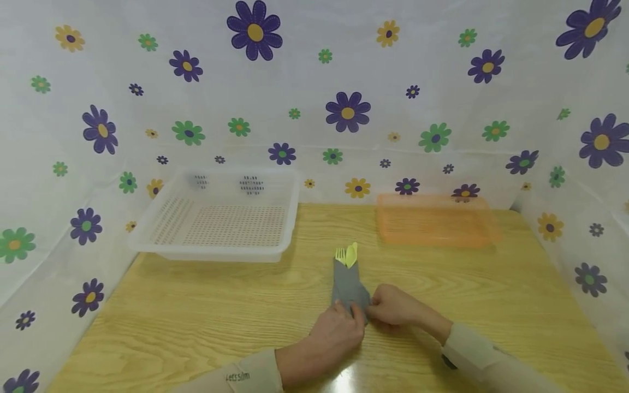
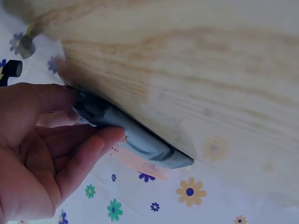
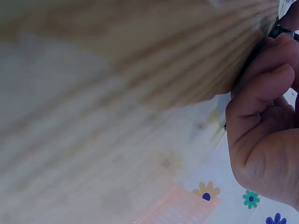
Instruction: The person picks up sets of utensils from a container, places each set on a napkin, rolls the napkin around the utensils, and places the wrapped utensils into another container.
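A grey napkin (image 1: 346, 281) lies folded around yellow cutlery near the middle of the table. The tines of a fork (image 1: 340, 254) and the bowl of a spoon (image 1: 351, 256) stick out of its far end. Another yellow tip shows behind the spoon; its kind is hard to tell. My left hand (image 1: 339, 330) holds the near end of the napkin with thumb and fingers, also seen in the left wrist view. On the right edge, the curled fingers of my right hand (image 1: 393, 305) pinch the napkin; its fingertips are partly hidden.
A white perforated basket (image 1: 216, 254) stands at the back left of the wooden table (image 1: 196, 311). An orange basket (image 1: 439, 240) sits at the back right. A white curtain (image 1: 304, 76) with printed flowers surrounds the table's back and sides.
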### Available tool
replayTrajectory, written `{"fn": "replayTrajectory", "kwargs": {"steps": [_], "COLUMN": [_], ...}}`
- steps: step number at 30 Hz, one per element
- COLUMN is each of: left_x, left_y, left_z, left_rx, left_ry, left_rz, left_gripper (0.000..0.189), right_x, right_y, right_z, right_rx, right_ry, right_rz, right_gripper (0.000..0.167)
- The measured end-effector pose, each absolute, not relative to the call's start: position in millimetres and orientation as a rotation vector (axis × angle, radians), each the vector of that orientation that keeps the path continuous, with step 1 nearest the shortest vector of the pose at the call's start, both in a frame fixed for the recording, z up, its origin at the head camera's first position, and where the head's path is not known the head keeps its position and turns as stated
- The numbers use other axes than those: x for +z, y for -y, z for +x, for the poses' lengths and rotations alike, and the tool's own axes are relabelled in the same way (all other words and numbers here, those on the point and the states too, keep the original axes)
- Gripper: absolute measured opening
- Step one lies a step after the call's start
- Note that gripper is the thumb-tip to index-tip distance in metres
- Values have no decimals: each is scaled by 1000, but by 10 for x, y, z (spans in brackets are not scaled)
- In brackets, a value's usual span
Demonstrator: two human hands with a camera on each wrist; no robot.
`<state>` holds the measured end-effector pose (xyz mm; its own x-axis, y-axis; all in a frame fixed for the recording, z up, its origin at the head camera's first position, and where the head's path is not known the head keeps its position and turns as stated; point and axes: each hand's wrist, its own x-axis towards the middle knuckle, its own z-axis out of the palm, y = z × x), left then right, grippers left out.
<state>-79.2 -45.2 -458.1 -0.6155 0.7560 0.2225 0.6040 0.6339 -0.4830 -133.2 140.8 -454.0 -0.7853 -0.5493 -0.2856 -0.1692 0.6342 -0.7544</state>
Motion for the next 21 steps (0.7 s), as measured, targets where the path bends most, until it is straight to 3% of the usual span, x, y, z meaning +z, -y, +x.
{"fn": "replayTrajectory", "kwargs": {"steps": [6,14,21], "left_x": [-4490,-4521,-4559], "left_y": [543,643,640], "left_z": [-885,-956,-901], "left_rx": [265,117,354], "left_ry": [2770,2867,2812], "left_rz": [-1047,-1106,-1131], "left_gripper": [7,21,43], "right_x": [-4486,-4460,-4485], "right_y": [-1336,-1255,-1276], "right_z": [-1348,-1324,-1327], "right_rx": [-882,-746,-794], "right_ry": [-2438,-2520,-2482], "right_rz": [-593,-514,-488], "right_gripper": [40,42,40]}}
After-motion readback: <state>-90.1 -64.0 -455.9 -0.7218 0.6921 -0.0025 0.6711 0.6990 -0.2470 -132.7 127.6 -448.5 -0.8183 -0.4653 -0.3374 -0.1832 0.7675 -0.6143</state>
